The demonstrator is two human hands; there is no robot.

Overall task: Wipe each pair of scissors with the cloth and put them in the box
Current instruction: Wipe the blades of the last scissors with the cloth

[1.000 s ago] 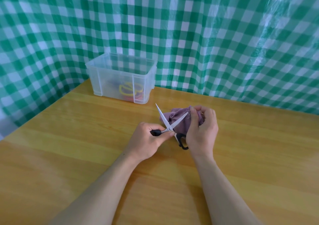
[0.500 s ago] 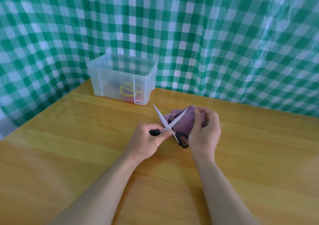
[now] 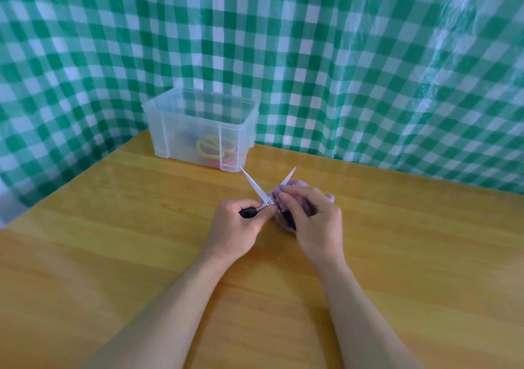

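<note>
I note my left hand [image 3: 235, 227] curled round one black handle of the scissors [image 3: 255, 185], with the blades spread in a V. My right hand [image 3: 314, 221] pinches the purple cloth [image 3: 296, 185] against the right blade, just beside the pivot. The clear box [image 3: 187, 130] stands beyond the grip, apart from it.

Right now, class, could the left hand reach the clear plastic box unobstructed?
Probably yes. Only bare wooden table lies between the left hand and the open-topped clear plastic box. That hand grips the black-handled scissors, so they would travel with it.
</note>
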